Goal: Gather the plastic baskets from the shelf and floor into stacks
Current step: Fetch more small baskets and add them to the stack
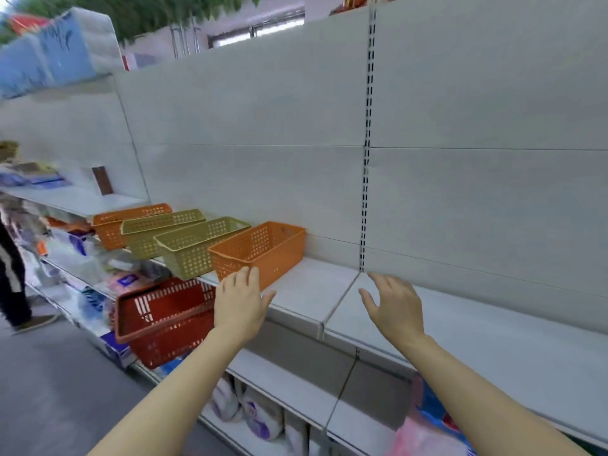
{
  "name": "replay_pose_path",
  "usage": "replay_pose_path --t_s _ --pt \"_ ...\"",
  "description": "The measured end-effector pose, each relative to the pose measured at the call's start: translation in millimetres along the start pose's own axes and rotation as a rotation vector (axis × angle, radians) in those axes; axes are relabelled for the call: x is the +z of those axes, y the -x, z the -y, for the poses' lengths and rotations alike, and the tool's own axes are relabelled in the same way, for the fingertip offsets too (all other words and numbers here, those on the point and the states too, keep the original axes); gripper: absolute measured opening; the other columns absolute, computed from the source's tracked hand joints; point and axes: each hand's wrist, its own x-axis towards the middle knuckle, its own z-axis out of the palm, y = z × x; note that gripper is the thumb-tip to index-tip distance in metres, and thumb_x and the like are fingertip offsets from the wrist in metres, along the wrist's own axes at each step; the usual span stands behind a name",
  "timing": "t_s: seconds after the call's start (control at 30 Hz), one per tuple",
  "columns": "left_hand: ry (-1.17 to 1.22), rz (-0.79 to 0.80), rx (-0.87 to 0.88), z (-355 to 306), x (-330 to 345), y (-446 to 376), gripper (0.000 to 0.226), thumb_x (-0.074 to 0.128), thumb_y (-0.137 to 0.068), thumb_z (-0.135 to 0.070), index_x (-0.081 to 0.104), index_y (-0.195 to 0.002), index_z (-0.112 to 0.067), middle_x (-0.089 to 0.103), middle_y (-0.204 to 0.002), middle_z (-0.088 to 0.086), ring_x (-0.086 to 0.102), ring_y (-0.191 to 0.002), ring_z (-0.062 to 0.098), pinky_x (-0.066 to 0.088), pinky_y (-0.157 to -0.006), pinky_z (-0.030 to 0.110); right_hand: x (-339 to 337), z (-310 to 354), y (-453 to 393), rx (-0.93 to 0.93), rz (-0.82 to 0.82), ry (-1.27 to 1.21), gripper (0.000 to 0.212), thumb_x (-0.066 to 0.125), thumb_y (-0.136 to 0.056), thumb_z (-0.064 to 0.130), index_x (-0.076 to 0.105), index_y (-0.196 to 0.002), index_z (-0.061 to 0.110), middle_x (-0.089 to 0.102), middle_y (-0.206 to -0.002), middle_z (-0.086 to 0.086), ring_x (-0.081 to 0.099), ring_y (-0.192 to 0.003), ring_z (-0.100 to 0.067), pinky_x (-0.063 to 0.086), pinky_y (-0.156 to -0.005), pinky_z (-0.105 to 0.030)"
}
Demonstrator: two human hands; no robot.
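Several perforated plastic baskets stand in a row on the white shelf: an orange basket nearest me, then two olive-green baskets, then another orange basket at the far left. A larger red basket sits tilted below the shelf's front edge, what holds it is hidden. My left hand is open, its fingertips at the near orange basket's front corner. My right hand hovers open over the bare shelf to the right, holding nothing.
The shelf's back panel rises behind. Lower shelves hold packaged goods. Blue packs sit on top at the left. A person stands in the grey aisle at the far left.
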Motion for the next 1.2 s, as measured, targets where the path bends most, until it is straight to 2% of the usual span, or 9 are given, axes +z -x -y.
replay_pose_path --t_s 0.4,0.53,0.7,0.8,0.9,0.93,1.0,1.07,1.2 --pt "-0.052 0.084 -0.274 109 54 -56 0.056 0.056 -0.094 -0.048 0.056 -0.129 -0.004 0.059 -0.131 0.016 0.057 -0.113 0.042 0.046 -0.09 0.048 122 31 -85 -0.115 0.083 -0.083 0.033 0.06 -0.081 0.032 0.071 -0.099 0.006 0.072 -0.084 -0.01 0.067 -0.075 -0.033 0.053 -0.066 -0.039" --pt "0.111 0.156 -0.546 165 74 -98 0.054 0.043 -0.1 -0.044 0.048 -0.13 0.001 0.05 -0.135 0.024 0.048 -0.119 0.049 0.042 -0.096 0.053 156 40 -109 -0.118 0.076 -0.11 0.032 0.06 -0.082 0.031 0.07 -0.096 0.004 0.071 -0.081 -0.01 0.066 -0.073 -0.033 0.053 -0.064 -0.039" --pt "0.386 0.136 -0.913 223 103 -161 0.068 0.036 -0.103 -0.042 0.023 -0.148 0.008 0.033 -0.152 0.03 0.035 -0.136 0.05 0.033 -0.107 0.055 193 43 -132 -0.08 0.008 -0.106 0.033 0.062 -0.079 0.028 0.072 -0.1 0.005 0.074 -0.087 -0.009 0.069 -0.077 -0.03 0.054 -0.064 -0.036" --pt "0.522 0.157 -0.984 263 135 -189 0.07 0.042 -0.097 -0.05 0.032 -0.145 0.001 0.049 -0.14 0.032 0.055 -0.12 0.048 0.05 -0.097 0.053 215 44 -148 -0.053 -0.015 -0.085 0.033 0.059 -0.081 0.029 0.072 -0.102 0.006 0.074 -0.091 -0.008 0.07 -0.079 -0.028 0.054 -0.062 -0.034" --pt "0.606 0.218 -0.947 339 229 -218 0.058 0.048 -0.084 -0.029 0.036 -0.141 -0.024 0.066 -0.11 0.023 0.07 -0.083 0.042 0.061 -0.058 0.053 235 43 -170 0.024 0.028 -0.068 0.027 0.064 -0.086 0.023 0.07 -0.107 0.007 0.074 -0.097 -0.008 0.069 -0.087 -0.028 0.053 -0.064 -0.034" --pt "0.601 0.232 -0.948 348 240 -224 0.057 0.046 -0.078 -0.023 0.042 -0.135 -0.025 0.068 -0.102 0.022 0.071 -0.077 0.041 0.06 -0.054 0.053 241 45 -177 0.064 0.064 -0.067 0.028 0.065 -0.088 0.022 0.069 -0.111 0.007 0.073 -0.101 -0.007 0.068 -0.092 -0.028 0.052 -0.066 -0.035" --pt "0.588 0.229 -0.955 340 218 -228 0.042 0.047 -0.073 -0.015 0.054 -0.114 -0.011 0.07 -0.094 0.024 0.072 -0.07 0.038 0.061 -0.055 0.052 254 50 -193 0.124 0.109 -0.071 0.031 0.057 -0.094 0.027 0.064 -0.119 0.01 0.07 -0.107 -0.006 0.064 -0.1 -0.027 0.049 -0.071 -0.035" --pt "0.603 0.232 -0.961 333 194 -228 0.018 0.049 -0.083 -0.003 0.058 -0.099 -0.001 0.067 -0.093 0.027 0.072 -0.068 0.038 0.061 -0.059 0.052 266 58 -212 0.184 0.12 -0.096 0.035 0.05 -0.097 0.032 0.061 -0.124 0.013 0.068 -0.112 -0.005 0.061 -0.105 -0.025 0.049 -0.076 -0.037" --pt "0.644 0.224 -0.907 343 173 -224 0.013 0.051 -0.085 0.0 0.052 -0.098 0.003 0.063 -0.098 0.028 0.07 -0.077 0.038 0.061 -0.068 0.052 290 70 -252 0.315 0.232 -0.124 0.04 0.046 -0.097 0.038 0.057 -0.127 0.014 0.064 -0.118 -0.005 0.057 -0.112 -0.026 0.047 -0.086 -0.038"
